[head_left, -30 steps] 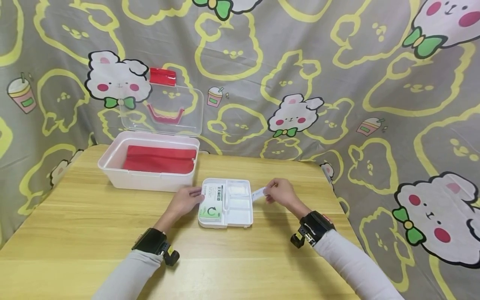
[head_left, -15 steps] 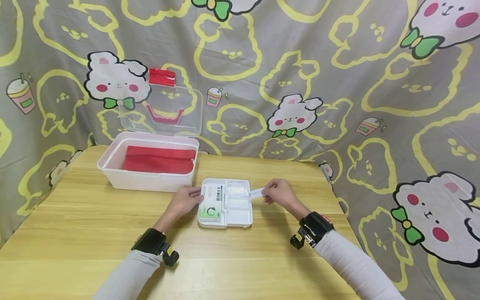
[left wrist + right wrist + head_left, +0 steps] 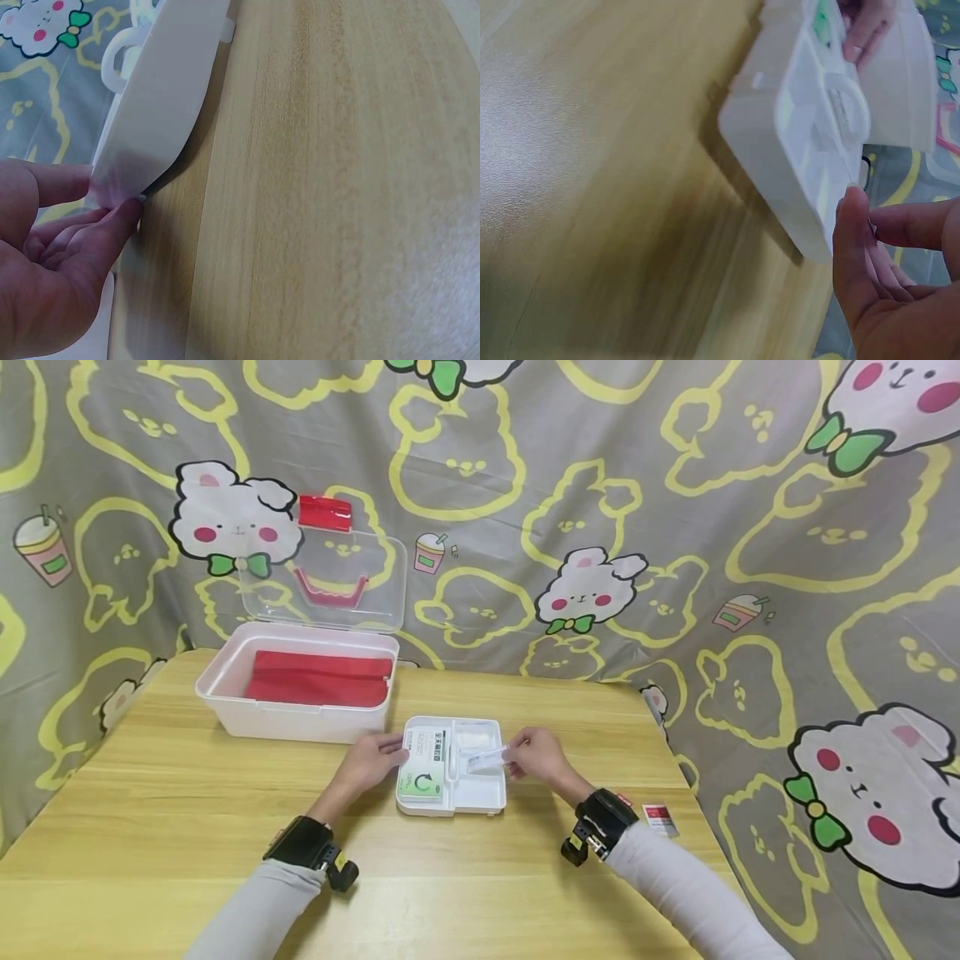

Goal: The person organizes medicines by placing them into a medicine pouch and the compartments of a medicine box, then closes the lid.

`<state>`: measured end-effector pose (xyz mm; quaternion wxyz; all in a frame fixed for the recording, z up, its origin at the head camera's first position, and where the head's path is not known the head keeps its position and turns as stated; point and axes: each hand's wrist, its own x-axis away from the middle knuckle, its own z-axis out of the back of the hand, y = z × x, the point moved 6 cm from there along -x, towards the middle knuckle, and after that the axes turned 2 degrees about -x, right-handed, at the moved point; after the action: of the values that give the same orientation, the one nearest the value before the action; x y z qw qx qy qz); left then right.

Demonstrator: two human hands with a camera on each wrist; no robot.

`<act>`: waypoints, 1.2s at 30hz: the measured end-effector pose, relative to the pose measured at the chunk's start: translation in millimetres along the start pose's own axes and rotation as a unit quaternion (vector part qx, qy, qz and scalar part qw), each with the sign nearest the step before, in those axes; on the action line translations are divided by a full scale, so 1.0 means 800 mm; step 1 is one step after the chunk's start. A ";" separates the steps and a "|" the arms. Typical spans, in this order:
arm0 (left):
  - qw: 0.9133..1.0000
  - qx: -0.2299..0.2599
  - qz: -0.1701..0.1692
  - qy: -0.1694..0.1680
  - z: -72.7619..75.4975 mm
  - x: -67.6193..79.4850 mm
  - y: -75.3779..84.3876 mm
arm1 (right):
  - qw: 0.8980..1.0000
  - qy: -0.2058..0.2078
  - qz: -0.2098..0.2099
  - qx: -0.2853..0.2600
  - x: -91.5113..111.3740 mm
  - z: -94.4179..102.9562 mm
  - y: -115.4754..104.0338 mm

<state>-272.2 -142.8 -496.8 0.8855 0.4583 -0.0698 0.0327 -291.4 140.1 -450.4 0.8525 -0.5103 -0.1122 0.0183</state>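
Thumb and fingertips of the right hand [image 3: 538, 755] pinch the near end of a thin printed white strip [image 3: 486, 760]; the hold at one end presumably leaves the rest free to reach leftward over the compartments. Whether the strip touches the compartment floor cannot be told. Directly left of and below these fingertips lies the white divided tray [image 3: 487, 794], its right-hand compartments beneath the strip. A green-and-white carton [image 3: 423, 768] occupies the tray's left section, probably because only that section is large enough. At the tray's opposite side, the left hand [image 3: 367, 760] grips the edge between thumb and fingers, likely as a steadying hold. Just beyond the left hand stands the translucent white box [image 3: 300, 724], a red item [image 3: 318, 678] inside; its clear lid [image 3: 378, 585] stands raised at the back, leaving the interior accessible. Right of the right wrist, a small red-and-white packet [image 3: 659, 820] lies on the wooden table [image 3: 450, 893].
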 end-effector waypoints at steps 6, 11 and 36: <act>1.000 0.000 -0.001 0.001 0.000 0.001 0.000 | 0.997 0.012 0.042 0.069 -0.003 -0.019 0.001; 1.000 0.000 0.000 0.003 0.000 0.002 0.000 | 0.989 0.013 0.092 0.116 0.000 -0.030 -0.007; 1.000 -0.008 -0.004 0.003 0.001 -0.001 -0.002 | 0.964 0.006 0.076 0.254 -0.011 -0.044 0.001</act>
<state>-273.1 -144.4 -497.5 0.8896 0.4511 -0.0650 0.0298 -292.2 108.6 -468.8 0.9509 -0.2838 -0.0595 0.1084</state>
